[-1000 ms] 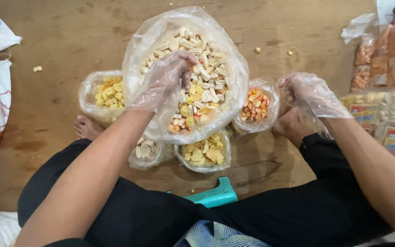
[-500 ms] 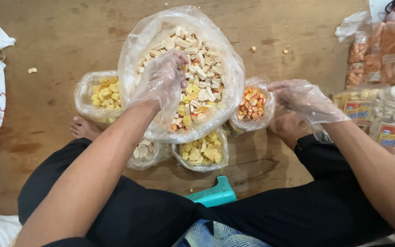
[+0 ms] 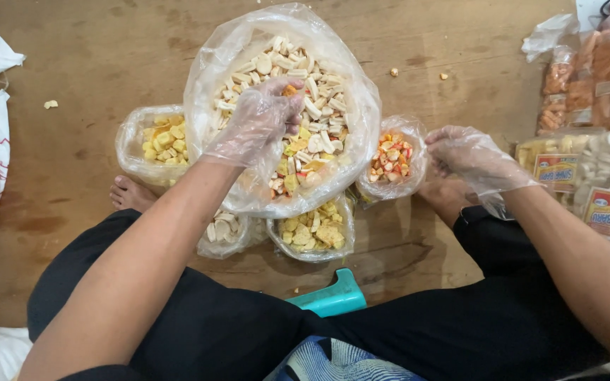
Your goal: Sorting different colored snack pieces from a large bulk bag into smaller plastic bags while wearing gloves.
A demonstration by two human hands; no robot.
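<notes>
Head view: left hand [image 3: 259,123], gloved, sits inside the big bag [image 3: 206,77], fingers pinched on an orange cracker piece [image 3: 289,90] w/ the white cracker pile directly under them. Right hand [image 3: 473,156], gloved, loosely curled, holding nothing, is right of the big bag, just beside the small bag [image 3: 412,137] of red-orange bits. Left hand is nearer.
</notes>
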